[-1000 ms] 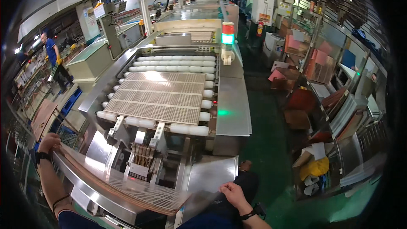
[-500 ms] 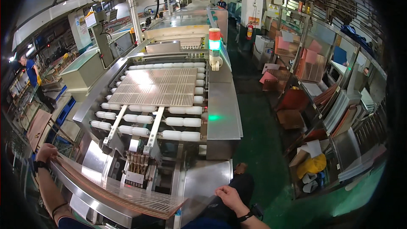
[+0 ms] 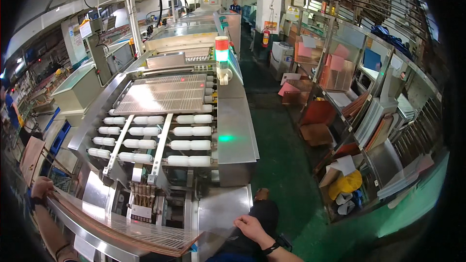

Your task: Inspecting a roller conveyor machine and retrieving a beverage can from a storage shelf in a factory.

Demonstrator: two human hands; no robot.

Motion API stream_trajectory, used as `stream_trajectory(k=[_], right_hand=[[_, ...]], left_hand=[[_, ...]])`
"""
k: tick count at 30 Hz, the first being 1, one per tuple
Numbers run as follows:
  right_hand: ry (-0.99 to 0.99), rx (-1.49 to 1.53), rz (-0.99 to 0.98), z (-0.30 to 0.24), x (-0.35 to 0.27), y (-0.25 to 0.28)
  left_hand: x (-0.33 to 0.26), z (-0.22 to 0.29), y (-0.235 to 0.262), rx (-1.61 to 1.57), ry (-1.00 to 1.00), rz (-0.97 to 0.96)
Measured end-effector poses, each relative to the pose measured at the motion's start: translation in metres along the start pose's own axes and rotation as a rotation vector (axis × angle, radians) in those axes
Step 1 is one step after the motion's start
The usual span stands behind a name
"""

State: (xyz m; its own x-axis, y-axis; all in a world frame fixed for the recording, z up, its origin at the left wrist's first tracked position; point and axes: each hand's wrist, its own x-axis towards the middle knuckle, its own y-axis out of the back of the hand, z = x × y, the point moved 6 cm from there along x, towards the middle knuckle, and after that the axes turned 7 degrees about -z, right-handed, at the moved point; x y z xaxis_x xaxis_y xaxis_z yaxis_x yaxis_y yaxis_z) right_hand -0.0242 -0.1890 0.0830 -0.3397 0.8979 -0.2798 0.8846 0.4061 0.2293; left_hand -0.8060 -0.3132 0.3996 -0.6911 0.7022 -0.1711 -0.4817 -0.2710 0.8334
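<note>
We have our left hand point(image 3: 42, 188), the nearer, curled at the panel stack's point(image 3: 162, 235) left corner, grip unclear, and our right hand point(image 3: 250, 227) loosely closed, seemingly empty, beyond its right corner, its long axis slanting rightward along the metal rail point(image 3: 99, 243).

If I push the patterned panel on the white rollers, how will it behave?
The patterned panel would probably glide easily, since it rests on white rollers. It looks fairly stiff, lying flat across the gaps between them. Its bright glare suggests a smooth, possibly slippery face.
</note>
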Motion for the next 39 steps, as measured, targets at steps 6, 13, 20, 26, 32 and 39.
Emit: stream_trajectory(k=[6, 13, 20, 26, 32, 39], right_hand=[[0.009, 0.061, 0.005, 0.004, 0.002, 0.001], [0.018, 0.074, 0.01, 0.001, -0.003, -0.002], [0.085, 0.044, -0.01, 0.017, 0.008, -0.01], [0.079, 0.364, 0.085, 0.01, 0.001, 0.005], [0.028, 0.348, -0.005, 0.009, 0.009, -0.008], [0.042, 0.312, 0.032, -0.002, 0.001, -0.008]], left_hand=[[0.018, -0.025, -0.007, -0.342, -0.096, -0.021], [0.033, -0.038, -0.001, -0.426, -0.019, -0.055], [0.067, -0.117, 0.023, -0.495, -0.26, -0.318], [0.058, -0.049, -0.008, -0.051, -0.365, -0.31], [-0.015, 0.001, 0.005, 0.029, 0.079, -0.101], [-0.02, 0.011, -0.001, 0.034, 0.073, -0.081]])
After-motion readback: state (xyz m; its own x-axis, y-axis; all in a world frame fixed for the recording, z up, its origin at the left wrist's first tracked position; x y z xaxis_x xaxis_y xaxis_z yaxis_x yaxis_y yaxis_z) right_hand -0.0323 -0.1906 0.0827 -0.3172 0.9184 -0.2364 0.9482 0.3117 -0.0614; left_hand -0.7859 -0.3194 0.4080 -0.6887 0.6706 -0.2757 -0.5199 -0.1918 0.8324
